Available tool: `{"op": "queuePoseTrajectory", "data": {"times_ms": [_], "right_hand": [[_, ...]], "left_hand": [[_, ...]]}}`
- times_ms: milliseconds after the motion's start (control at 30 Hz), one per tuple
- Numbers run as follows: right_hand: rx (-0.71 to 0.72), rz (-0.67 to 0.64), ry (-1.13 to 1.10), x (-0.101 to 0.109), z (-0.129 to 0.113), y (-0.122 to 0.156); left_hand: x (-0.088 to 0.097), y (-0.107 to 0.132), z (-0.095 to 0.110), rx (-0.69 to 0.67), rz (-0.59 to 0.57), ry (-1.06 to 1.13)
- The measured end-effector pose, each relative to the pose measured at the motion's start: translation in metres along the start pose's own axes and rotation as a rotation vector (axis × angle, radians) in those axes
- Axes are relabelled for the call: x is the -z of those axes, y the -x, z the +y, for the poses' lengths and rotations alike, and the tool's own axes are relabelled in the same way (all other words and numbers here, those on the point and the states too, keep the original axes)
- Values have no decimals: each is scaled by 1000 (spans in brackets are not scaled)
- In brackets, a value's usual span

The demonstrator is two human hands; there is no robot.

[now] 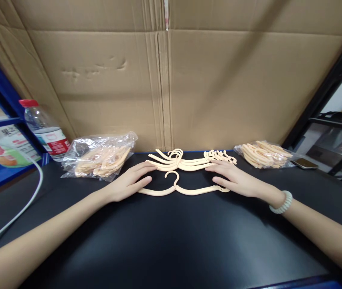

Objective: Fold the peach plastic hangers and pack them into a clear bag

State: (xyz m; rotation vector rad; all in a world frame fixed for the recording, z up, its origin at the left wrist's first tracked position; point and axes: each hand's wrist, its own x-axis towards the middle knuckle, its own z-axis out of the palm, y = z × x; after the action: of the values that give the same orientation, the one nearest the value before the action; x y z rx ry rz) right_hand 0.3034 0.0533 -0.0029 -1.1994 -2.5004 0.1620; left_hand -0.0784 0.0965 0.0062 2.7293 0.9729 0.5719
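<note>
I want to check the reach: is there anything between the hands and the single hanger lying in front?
Nothing visible: the left hand and right hand already rest on the ends of the single hanger.

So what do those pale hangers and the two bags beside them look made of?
The hangers look like moulded plastic: uniform cream colour, smooth matte, thin rounded arms. The left bag and right bag look like thin clear plastic film: see-through, crinkled, glossy glints.

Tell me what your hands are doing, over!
Left hand and right hand flat on single hanger. Hanger stack just behind. Nothing blocking.
</note>
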Motion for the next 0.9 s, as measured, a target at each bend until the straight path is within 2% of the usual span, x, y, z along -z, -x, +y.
{"op": "queuePoseTrajectory", "data": {"times_ms": [133,300,400,533,600,767,900], "right_hand": [[26,43,7,1,3,0],[43,224,5,4,9,0],[-24,330,-68,5,15,2],[-229,452,-170,1,25,5],[-298,466,-207,-1,28,6],[-368,452,-245,-2,28,4],[-365,474,-210,-1,27,2]], "left_hand": [[-2,2,-1,13,3,34],[-1,4,-9,61,171,48],[0,3,-15,133,237,55],[-3,3,-19,179,205,51],[-5,4,-20,178,175,44],[-9,4,-24,179,128,21],[-9,1,-24,155,132,-2]]}}
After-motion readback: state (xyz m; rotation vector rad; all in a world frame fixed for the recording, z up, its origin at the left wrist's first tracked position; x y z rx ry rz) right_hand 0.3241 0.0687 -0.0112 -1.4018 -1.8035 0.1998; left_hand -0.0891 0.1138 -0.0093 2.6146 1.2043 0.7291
